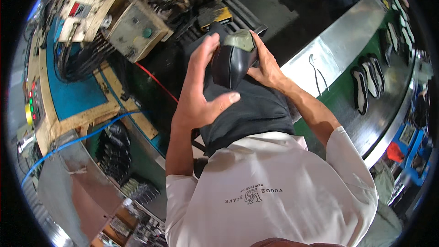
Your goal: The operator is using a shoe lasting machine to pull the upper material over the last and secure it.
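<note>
A black leather shoe upper (227, 66) is over my dark trousers, its toe toward me. A grey-green piece, which looks like a shoe last (240, 40), shows at its far end. My right hand (265, 66) grips the shoe from the right side; part of its fingers is hidden behind it. On the other side my left hand (201, 89) is open, thumb stretched out and fingers pointing away. Its fingertips are beside the shoe's left edge; whether they touch I cannot tell. Pincers (316, 71) lie on the metal ledge to the right.
A machine with a control box (135, 32) stands ahead to the left. Several shoes (366, 77) rest on the green and metal bench (329, 123) at right. More dark shoes (116, 148) sit in a rack at lower left, below a blue hose (87, 135).
</note>
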`<state>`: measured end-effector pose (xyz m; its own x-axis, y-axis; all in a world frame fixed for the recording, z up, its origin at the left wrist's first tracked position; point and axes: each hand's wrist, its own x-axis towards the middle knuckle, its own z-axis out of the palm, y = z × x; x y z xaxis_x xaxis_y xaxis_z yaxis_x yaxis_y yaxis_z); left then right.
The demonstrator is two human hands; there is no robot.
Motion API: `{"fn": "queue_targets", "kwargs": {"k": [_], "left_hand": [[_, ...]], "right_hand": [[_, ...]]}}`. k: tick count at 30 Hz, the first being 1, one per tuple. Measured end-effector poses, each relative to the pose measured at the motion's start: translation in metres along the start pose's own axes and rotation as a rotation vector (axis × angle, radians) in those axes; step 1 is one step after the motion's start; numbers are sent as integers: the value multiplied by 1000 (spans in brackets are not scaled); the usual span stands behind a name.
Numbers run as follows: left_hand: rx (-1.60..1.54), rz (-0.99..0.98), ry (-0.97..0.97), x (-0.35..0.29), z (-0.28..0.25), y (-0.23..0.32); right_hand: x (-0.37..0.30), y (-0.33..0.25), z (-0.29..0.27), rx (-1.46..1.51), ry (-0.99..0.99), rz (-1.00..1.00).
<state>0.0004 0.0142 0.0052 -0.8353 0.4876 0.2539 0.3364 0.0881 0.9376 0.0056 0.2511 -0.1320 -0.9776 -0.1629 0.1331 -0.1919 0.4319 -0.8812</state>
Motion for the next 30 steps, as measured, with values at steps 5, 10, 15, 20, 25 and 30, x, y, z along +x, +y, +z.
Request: {"fn": "queue_targets", "kwargs": {"k": [5, 10, 15, 20, 25, 30], "left_hand": [[176, -44, 206, -12, 9, -17], [152, -19, 250, -16, 16, -29], [153, -5, 225, -10, 20, -31], [126, -9, 195, -3, 26, -32], [136, -21, 179, 2, 26, -27], [73, -58, 176, 8, 21, -27]], "right_hand": [[0, 2, 49, 74, -101, -104], [2, 5, 49, 2, -67, -201], [-4, 15, 52, 34, -31, -182], [-7, 22, 52, 18, 30, -223], [-7, 23, 54, 91, 28, -199], [-7, 17, 50, 66, 17, -187]]}}
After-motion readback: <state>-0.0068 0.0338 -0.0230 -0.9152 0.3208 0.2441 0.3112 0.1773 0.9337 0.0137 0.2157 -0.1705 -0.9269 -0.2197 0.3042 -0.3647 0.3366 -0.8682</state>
